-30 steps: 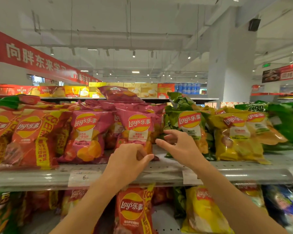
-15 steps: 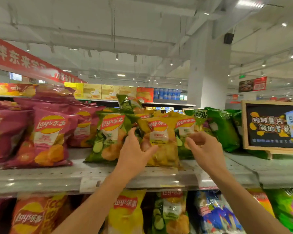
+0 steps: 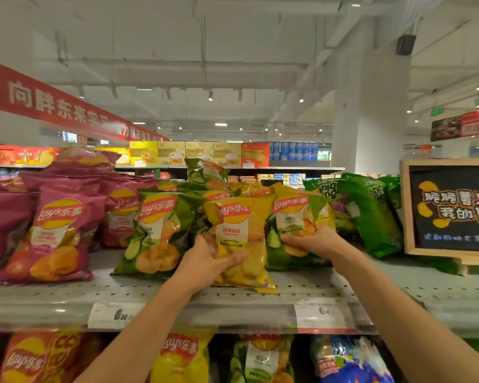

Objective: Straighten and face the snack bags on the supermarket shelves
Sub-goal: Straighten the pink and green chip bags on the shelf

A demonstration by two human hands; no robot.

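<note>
— Gripping now: half a second ago both hands only reached, but the left hand (image 3: 205, 262) now clutches the yellow chip bag (image 3: 239, 239) on the top shelf (image 3: 67, 302).
— And the right hand (image 3: 311, 240)?
— Its fingers pinch the green chip bag (image 3: 297, 217) just beside it; straightening looks underway.

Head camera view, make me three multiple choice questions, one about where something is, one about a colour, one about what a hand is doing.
1. Where does the framed chalkboard sign stand?
A. Far right of the shelf
B. Far left of the shelf
C. On the lower shelf

2. What colour is the bag under the left hand?
A. Purple
B. Yellow
C. Blue

3. What is the right hand doing?
A. Hanging idle
B. Pointing at a price tag
C. Gripping a green bag

Answers:
1 A, it stands beside the green onion-ring bags.
2 B, the yellow bag is held by its lower part.
3 C, its fingers curl on the green bag.
</note>
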